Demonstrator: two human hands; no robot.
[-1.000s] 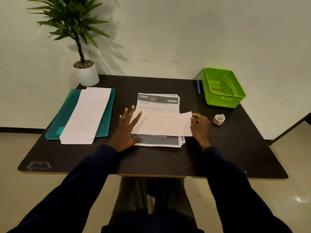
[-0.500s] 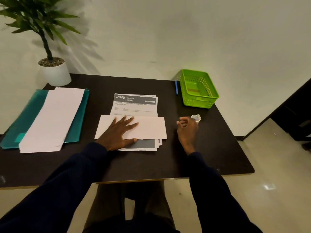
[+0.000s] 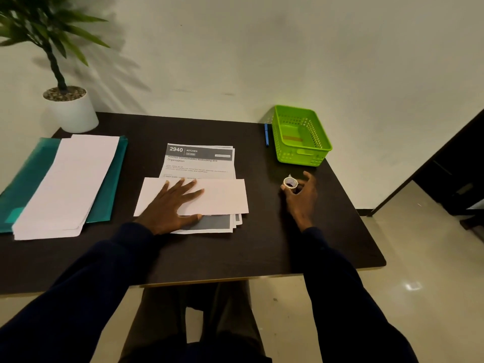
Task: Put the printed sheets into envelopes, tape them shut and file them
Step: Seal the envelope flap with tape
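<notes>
Reaching sideways, the right hand (image 3: 301, 199) now pinches the tape roll (image 3: 290, 182).

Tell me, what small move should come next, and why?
Probably lift the tape toward the envelope: the right hand curls its fingers round it, and the left hand presses the envelope flat.

Potted plant (image 3: 72, 111) and blue pen (image 3: 266, 134) on dark table (image 3: 262, 244)

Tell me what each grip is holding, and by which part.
The right grip holds the tape roll by its outer rim. The left grip lies flat on the envelope, holding nothing.
</notes>
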